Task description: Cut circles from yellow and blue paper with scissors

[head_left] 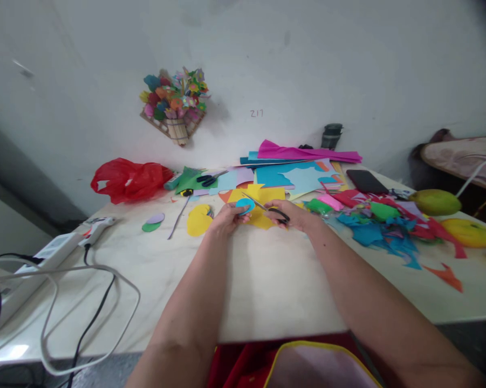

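Observation:
Between the fingers of my left hand (225, 216) is a round piece of blue paper (245, 205), held above the table. My right hand (293, 213) grips a pair of scissors (280, 214) with dark handles, their blades pointing left toward the blue circle. Whether the blades touch the paper I cannot tell. Behind and under both hands lies cut yellow paper (262, 192). Left of my left hand are a rounded yellow paper shape (198, 222) and two small discs, one lilac (156, 217) and one green (151, 227).
Coloured scraps (364, 231) are heaped at the right, near a dark phone (366, 181) and mangoes (436, 202). Paper sheets (273, 175), a second pair of scissors (210, 178) and a red plastic bag (125, 180) lie at the back. Power strips (59, 245) and looping cables (135, 302) occupy the left.

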The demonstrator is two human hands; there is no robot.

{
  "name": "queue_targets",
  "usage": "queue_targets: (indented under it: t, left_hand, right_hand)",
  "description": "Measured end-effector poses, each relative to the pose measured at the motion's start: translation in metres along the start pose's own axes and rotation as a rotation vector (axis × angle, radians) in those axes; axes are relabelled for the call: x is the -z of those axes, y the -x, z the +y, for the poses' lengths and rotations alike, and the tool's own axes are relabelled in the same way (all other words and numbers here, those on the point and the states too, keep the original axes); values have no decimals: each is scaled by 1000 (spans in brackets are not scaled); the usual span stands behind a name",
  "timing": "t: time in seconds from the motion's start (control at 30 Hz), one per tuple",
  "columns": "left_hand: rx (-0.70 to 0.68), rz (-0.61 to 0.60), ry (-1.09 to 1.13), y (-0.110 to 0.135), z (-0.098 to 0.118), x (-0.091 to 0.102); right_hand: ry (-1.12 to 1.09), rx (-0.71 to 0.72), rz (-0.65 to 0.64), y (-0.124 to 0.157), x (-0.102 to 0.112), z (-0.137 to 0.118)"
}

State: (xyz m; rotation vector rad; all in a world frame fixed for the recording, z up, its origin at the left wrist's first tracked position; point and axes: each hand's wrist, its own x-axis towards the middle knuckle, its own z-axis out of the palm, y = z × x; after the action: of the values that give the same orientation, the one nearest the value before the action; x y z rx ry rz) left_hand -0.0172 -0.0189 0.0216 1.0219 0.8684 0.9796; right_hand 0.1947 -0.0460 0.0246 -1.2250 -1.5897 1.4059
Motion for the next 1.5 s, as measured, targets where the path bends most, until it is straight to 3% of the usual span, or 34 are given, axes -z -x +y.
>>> queue_targets:
  t: [1.5]
  left_hand:
    - [111,-36,4,1,4,2]
  right_hand:
    - [13,11,-34,0,3,1]
